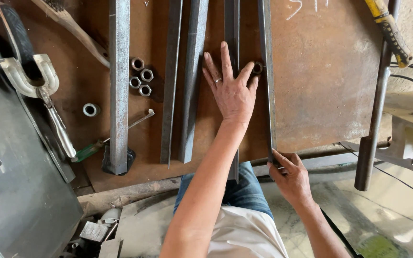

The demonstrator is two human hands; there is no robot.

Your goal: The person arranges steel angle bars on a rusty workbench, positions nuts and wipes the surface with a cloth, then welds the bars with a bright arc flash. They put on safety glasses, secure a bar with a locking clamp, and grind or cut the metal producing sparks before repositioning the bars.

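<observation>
Two hands work the steel bars on the rusty table [321,95]. The left hand [232,91] lies flat and open across one bar [232,28]; the right hand [290,177] pinches the near end of another bar [266,71] at the table's edge. Its overhanging end could slip and knock the nut [257,67] touching it.

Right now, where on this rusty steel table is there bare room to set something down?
The widest bare patch of the table lies right of the steel strip the right hand pinches, up to the pipe. A smaller one sits between the clamp pliers and the square tube. It is crowded around the left hand, among bars, and by the nuts.
</observation>
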